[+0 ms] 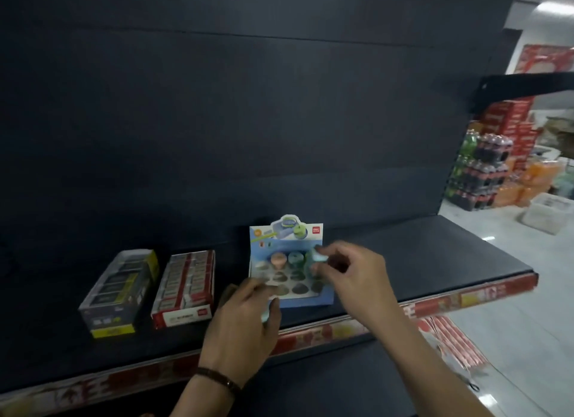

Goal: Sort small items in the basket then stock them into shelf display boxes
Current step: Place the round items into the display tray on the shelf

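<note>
Motion blur obscures the small item (320,257) pinched by the right hand (352,272).

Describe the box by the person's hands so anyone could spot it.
On the dark shelf, three display boxes stand in a row. It is the rightmost, blue box. Unlike the dark box and red box, it has round holes and an upright card.

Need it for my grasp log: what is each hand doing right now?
Left hand: grips a pale teal item.
Right hand: pinches a whitish item over the display box.
</note>
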Motion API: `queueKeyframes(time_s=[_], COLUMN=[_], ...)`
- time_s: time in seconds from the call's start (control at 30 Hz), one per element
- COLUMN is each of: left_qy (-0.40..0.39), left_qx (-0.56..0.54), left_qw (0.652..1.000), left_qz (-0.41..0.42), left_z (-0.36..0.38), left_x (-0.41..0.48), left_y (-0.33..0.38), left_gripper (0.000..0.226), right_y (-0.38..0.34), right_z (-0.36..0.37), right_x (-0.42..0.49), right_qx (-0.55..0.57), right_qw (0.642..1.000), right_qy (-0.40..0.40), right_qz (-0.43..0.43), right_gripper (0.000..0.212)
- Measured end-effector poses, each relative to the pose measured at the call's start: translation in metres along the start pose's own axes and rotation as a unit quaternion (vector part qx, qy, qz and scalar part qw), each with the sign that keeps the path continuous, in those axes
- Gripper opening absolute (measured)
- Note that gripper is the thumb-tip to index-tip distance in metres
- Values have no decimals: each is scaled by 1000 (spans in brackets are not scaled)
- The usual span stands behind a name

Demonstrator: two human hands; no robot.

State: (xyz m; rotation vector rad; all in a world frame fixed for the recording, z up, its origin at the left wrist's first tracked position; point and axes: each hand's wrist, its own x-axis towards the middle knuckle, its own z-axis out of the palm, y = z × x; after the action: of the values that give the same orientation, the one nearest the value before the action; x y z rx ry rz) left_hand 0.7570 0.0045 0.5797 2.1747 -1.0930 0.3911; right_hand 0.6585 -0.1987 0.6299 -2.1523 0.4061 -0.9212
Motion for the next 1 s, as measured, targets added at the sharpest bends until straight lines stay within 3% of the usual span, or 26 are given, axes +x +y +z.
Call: queueKeyframes(time_s=[0.13,0.27,0.43,0.67,0.77,0.87,1.0], left_qy=[-31,-88,-70,-26,22,39,28], left_qx=[23,27,7,-69,-130,-282,-470], left_qw=[999,996,997,997,990,942,818], left_qz=[-11,-10,-32,-23,-43,-179,-332], left_z=[9,14,20,22,10,-3,-14], left_x=[-1,0,-1,3,6,10,19], left_y=[-5,2,-3,-7,0,11,19], left_gripper=[16,45,57,31,32,59,71], right_y=[10,19,20,11,14,16,18], right_z=[20,38,48,58,55,52,47], right_x=[28,34,32,27,28,28,26], right_qx=[-99,-170,-246,-316,-359,-364,-356], right_qw=[994,982,965,945,928,920,920], right_qy=[-48,-85,-86,-71,-78,-135,-156], right_qz=[-17,-20,-10,-45,-57,-43,-46], right_gripper=[15,15,24,13,28,37,39])
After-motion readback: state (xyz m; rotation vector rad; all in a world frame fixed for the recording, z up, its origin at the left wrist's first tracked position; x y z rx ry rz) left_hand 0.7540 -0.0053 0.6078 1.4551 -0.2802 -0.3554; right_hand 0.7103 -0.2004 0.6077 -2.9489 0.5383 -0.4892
